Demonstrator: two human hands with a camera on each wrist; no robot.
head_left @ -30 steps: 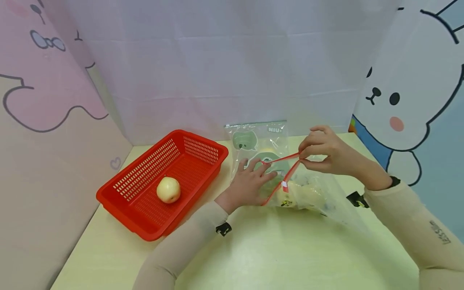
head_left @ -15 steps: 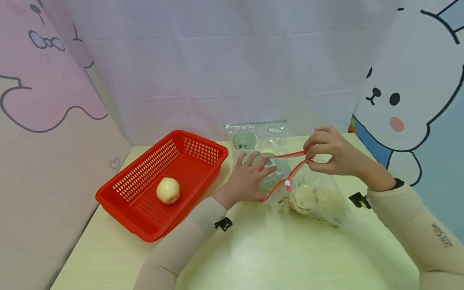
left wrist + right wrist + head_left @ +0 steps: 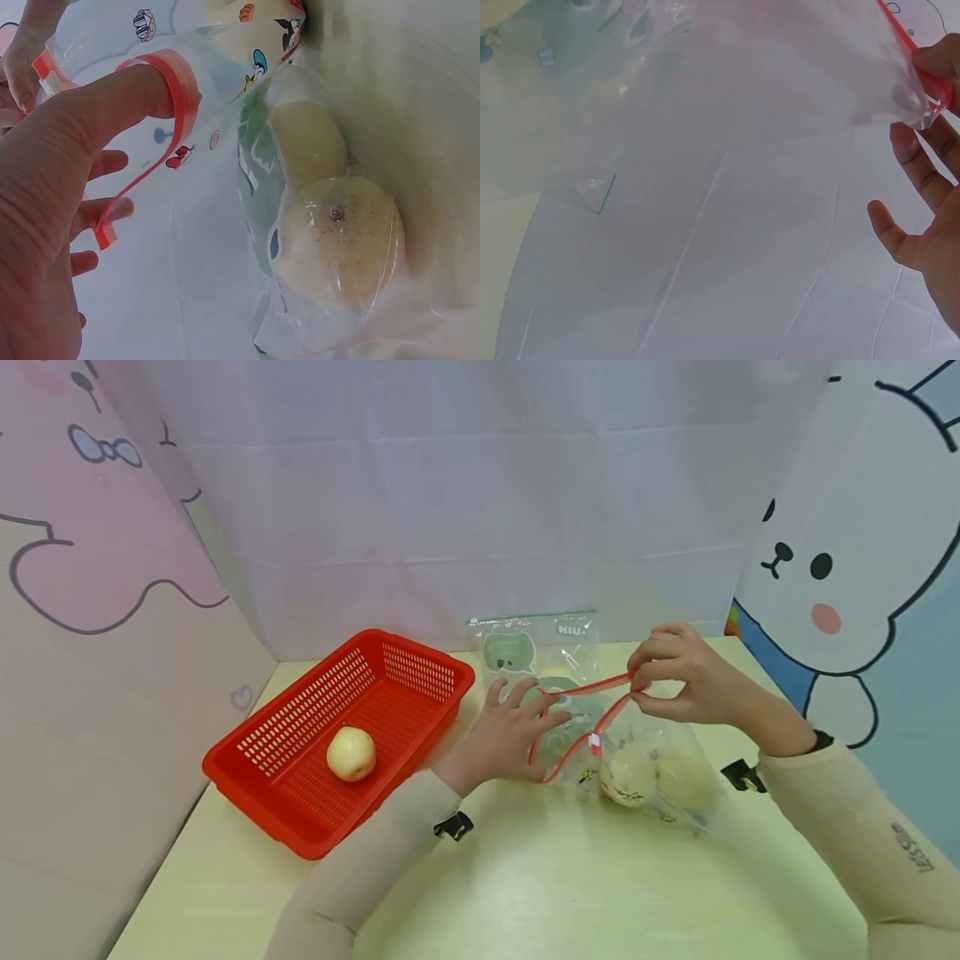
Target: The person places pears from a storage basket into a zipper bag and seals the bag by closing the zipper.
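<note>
A clear zip bag with a red zip strip lies on the table, with pale yellow round fruit, pear-like, inside. My right hand pinches one end of the red strip between thumb and fingers. My left hand spreads at the other end of the bag's mouth. In the left wrist view its thumb reaches inside the red-edged mouth, and its straight fingers touch the opposite edge. The white slider sits on the near edge. One pale yellow fruit lies in the red basket.
Behind the hands lies a second clear bag with a green zip strip and printing. In the left wrist view it holds pale yellow fruit. A white curtain hangs at the table's back edge.
My right hand has moved slightly right, drawing the red strip along. The fruit inside that bag has shifted right and toward me. The basket and its fruit have stayed in place.
</note>
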